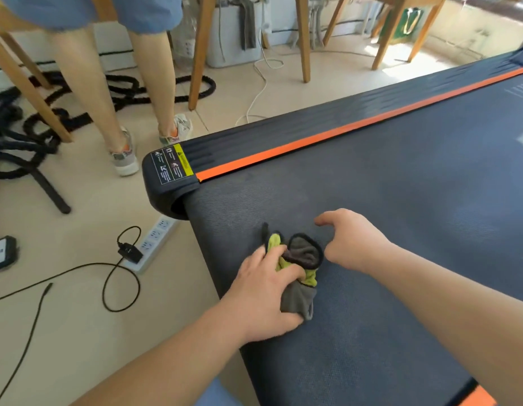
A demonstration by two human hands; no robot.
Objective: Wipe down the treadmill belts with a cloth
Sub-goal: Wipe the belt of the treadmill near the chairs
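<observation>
In the lower centre of the frame, the left hand (pixel 264 298) grips a crumpled grey and green cloth (pixel 302 254), fingers curled into its folds, pressing it onto the dark treadmill belt (pixel 386 186) near the belt's lower left end. Just right of the cloth, the right hand (pixel 355 241) holds nothing, with its fingers loosely bent; whether its fingertips touch the cloth's black edge I cannot tell. At left, on the tiled floor beside the treadmill, lie a white power strip (pixel 154 244) and a looping black cable (pixel 119 288). Farther up, an orange strip (pixel 342 131) runs along the belt's edge, ending at a warning label (pixel 172 167). In the upper left stand another person's legs (pixel 108 92), a coiled black rope (pixel 34 127) and wooden furniture legs (pixel 200 51).
</observation>
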